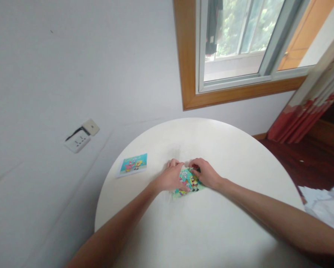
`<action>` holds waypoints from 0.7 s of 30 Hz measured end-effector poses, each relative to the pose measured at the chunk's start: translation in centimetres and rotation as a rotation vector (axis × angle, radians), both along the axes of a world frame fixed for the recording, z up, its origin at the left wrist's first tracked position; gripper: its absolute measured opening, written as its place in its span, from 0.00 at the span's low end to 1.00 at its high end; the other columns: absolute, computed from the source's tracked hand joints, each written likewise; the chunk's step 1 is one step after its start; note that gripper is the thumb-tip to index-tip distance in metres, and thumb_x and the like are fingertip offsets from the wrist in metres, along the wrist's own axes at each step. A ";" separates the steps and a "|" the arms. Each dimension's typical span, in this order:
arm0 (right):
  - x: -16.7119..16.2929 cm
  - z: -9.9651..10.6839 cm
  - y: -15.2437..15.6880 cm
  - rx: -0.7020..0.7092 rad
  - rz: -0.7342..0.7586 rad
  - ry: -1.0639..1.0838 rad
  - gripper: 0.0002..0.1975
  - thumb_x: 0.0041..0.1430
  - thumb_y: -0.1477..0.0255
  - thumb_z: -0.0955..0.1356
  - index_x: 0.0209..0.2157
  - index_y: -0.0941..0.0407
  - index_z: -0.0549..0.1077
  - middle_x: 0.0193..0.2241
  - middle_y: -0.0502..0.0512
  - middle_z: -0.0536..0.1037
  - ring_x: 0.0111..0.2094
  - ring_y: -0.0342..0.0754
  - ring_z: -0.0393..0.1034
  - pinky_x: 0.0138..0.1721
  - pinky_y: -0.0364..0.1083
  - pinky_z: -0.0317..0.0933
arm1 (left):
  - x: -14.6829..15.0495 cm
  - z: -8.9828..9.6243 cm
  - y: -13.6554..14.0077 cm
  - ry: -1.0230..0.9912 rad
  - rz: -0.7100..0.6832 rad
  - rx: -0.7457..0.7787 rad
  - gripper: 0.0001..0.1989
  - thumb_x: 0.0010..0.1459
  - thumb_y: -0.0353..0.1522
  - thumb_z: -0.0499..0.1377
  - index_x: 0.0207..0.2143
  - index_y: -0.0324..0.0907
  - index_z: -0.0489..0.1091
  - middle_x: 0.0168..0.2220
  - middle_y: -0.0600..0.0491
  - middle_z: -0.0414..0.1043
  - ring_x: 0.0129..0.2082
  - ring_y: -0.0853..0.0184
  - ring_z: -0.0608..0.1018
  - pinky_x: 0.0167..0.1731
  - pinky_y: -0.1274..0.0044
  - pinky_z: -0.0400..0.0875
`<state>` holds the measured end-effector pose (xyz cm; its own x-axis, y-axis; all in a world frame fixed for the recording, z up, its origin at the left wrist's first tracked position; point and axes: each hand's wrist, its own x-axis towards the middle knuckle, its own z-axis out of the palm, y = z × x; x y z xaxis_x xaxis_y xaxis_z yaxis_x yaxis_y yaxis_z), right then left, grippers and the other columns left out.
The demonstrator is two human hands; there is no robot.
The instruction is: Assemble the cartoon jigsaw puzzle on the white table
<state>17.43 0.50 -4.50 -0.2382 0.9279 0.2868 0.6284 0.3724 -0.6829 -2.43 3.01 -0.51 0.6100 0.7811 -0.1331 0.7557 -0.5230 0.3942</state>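
A colourful cartoon picture (194, 181) lies on the white round table (225, 149), mostly turquoise with yellow and pink figures. Across its left side rests my left hand (172, 176), thumb on the surface and fingers curled round towards the far edge, gripping it. My right hand (207, 173) is at the picture's upper right edge, fingers bent in and thumb close to them. Something small and dark shows between those fingers, too blurred to name. Both hands hide parts of the picture, so whether it is one sheet or several pieces I cannot tell.
Left of the hands lies a second cartoon card (133, 163) with a white border. A wall socket (77, 140) sits beyond the table's left edge. Behind are a wood-framed window (189, 100) and a red-and-white curtain (292, 123). White crumpled material (326, 204) is at the right.
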 end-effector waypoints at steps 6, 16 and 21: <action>-0.8 -0.7 -0.1 0.056 0.142 0.191 0.11 0.56 0.80 0.66 0.41 0.55 0.72 0.36 0.54 0.74 0.39 0.48 0.67 0.44 0.48 0.61 | 0.4 -0.7 -0.6 -0.015 -0.013 0.073 0.40 0.36 0.44 0.73 0.50 0.42 0.64 0.51 0.46 0.62 0.53 0.52 0.65 0.54 0.65 0.64; -1.4 -0.8 0.4 0.088 0.168 0.277 0.08 0.58 0.78 0.66 0.39 0.55 0.72 0.34 0.52 0.73 0.36 0.46 0.67 0.41 0.46 0.62 | 0.5 -1.1 0.5 -0.007 0.013 0.013 0.39 0.32 0.40 0.75 0.49 0.40 0.67 0.46 0.46 0.70 0.49 0.52 0.71 0.48 0.68 0.67; -1.9 -1.1 0.3 0.109 0.121 0.242 0.10 0.56 0.80 0.65 0.40 0.55 0.72 0.36 0.53 0.74 0.38 0.47 0.67 0.43 0.47 0.62 | 0.2 -1.5 0.7 -0.057 -0.044 0.011 0.32 0.39 0.37 0.72 0.49 0.44 0.71 0.41 0.50 0.72 0.45 0.54 0.73 0.47 0.69 0.68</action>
<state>15.56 0.82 -5.55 -0.2577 0.8577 0.4450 0.3983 0.5138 -0.7598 -2.27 3.74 -2.02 0.6499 0.7549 -0.0885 0.7086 -0.5597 0.4297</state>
